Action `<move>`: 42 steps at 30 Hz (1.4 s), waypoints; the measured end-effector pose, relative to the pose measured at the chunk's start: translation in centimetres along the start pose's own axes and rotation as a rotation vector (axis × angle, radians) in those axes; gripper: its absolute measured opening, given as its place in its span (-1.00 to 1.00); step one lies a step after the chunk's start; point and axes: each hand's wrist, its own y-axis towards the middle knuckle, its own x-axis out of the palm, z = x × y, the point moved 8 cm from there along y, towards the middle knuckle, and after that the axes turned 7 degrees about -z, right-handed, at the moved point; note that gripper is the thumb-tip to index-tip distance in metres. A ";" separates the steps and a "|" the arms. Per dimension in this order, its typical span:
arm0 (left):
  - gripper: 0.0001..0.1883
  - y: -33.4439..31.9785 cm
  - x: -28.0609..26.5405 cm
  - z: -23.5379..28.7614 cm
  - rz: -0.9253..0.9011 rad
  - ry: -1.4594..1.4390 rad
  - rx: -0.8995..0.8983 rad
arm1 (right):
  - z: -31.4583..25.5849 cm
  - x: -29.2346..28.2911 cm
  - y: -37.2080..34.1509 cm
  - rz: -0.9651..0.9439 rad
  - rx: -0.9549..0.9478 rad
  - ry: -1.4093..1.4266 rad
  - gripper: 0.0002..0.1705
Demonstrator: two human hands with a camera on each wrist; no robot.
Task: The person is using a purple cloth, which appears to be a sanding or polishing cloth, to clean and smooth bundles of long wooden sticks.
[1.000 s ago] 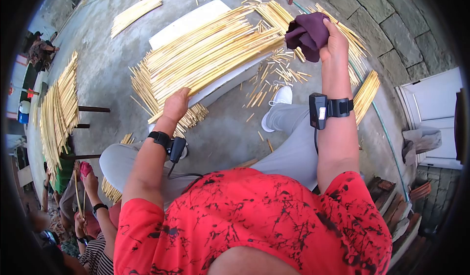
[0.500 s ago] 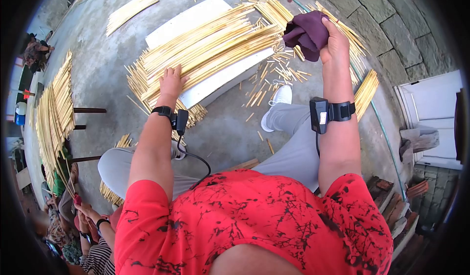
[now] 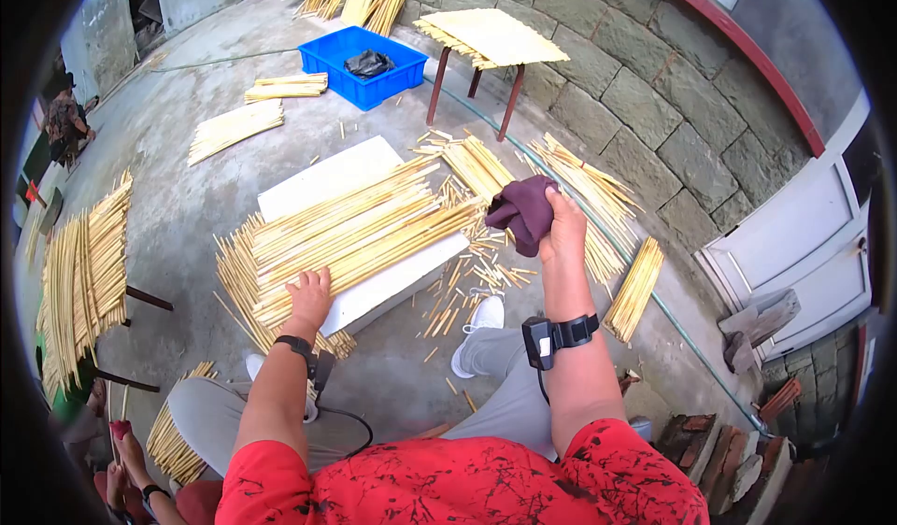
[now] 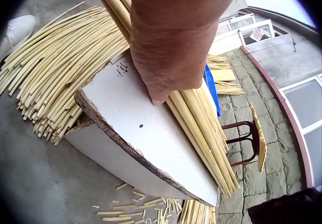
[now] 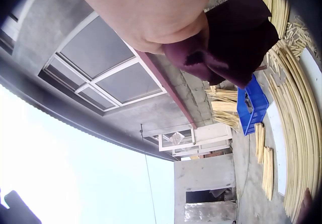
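Note:
Long pale sticks lie side by side on a low white board. My left hand rests on their near left end with its fingers spread; the left wrist view shows it over the sticks beside the board's bare white surface. My right hand is raised past the sticks' right end and grips a crumpled dark purple cloth. In the right wrist view the cloth hangs from the hand, its fingers mostly hidden.
A blue crate holding a black bag stands at the back, near a stick-topped stool. Short cut pieces litter the floor right of the board. A hose runs along the right, and another person's hands show at lower left.
The head view has tilted up, bringing the crate and stool into view. My left hand has gone from the front edge stick to lying spread on the sticks. The cloth remains in my right hand.

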 end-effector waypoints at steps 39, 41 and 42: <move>-0.57 -3.2 -3.9 -0.7 0.383 -0.410 -0.082 | 13.9 20.4 1.2 -0.466 -0.132 -0.794 -0.44; -0.60 -2.8 -3.7 -0.4 0.307 -0.424 -0.099 | 19.6 19.3 -1.0 -0.499 -0.157 -1.098 -0.49; -0.61 -2.9 -3.6 -0.3 0.354 -0.381 -0.135 | 22.5 18.9 -2.0 -0.582 -0.048 -1.086 -0.57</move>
